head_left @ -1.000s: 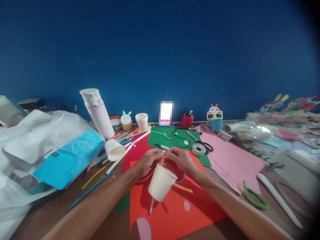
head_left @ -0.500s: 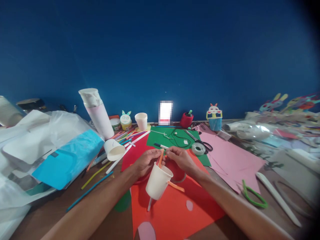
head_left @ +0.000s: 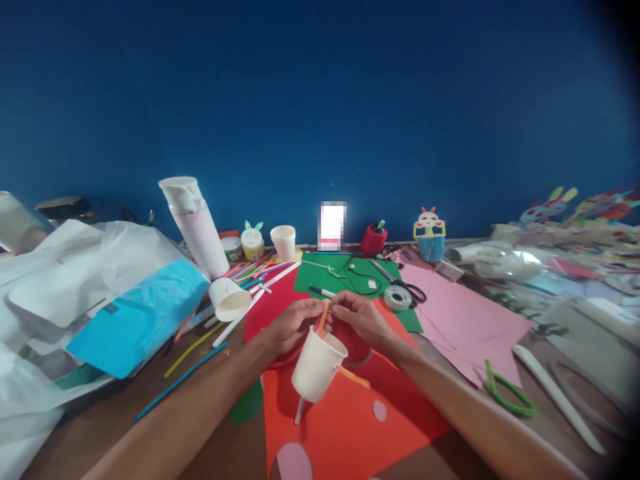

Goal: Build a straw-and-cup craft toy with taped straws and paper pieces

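Observation:
A white paper cup (head_left: 314, 373) hangs tilted below my hands, over red paper. An orange strip (head_left: 324, 318) rises out of its mouth, and another orange piece (head_left: 354, 377) juts from its right wall. A thin pale stick (head_left: 299, 410) pokes out beneath the base. My left hand (head_left: 300, 320) is closed on the upper part of the strip, fingers bent behind it. At the strip's top, my right hand (head_left: 357, 315) makes a pinch with thumb and forefinger. The exact grip between the fingertips is too small to make out.
Red paper (head_left: 350, 427) lies under the cup, with pink paper (head_left: 460, 300) to the right. Scissors (head_left: 413, 290) and a tape roll (head_left: 399, 297) rest beyond my right hand. Another cup (head_left: 230, 300) lies on its side at left, near plastic bags (head_left: 135, 247) and straws.
My hands have barely moved, staying together at the top of the orange strip. The cup hangs almost as before; the whole view has shifted very slightly.

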A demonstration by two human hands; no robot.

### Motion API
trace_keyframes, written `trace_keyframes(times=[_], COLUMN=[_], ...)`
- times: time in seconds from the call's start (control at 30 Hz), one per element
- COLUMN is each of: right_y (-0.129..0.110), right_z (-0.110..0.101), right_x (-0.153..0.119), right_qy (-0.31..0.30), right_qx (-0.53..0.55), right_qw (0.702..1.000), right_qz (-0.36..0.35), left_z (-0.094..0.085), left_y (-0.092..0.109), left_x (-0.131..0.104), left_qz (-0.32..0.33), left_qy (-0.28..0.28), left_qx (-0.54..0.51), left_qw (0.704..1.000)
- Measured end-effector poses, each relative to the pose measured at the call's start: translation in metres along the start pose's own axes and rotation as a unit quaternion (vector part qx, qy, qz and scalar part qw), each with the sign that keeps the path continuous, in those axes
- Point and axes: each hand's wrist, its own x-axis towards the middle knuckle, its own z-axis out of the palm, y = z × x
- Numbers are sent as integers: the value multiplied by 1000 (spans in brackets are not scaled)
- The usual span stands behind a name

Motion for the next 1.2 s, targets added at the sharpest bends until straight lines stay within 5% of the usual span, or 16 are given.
trace_keyframes(times=[0.63, 1.2], right_y=[9, -11], right_z=[-8, 3], right_x=[3, -5], right_qy=[15, -12], right_qx=[-113, -51], right_qw=[992, 998], right_qz=[-48, 40], left_z=[-1, 9], left_y=[2, 0], left_x=[0, -1], left_qz=[-15, -35], left_qy=[-22, 7], left_qx=[21, 47], left_qw=[999, 998])
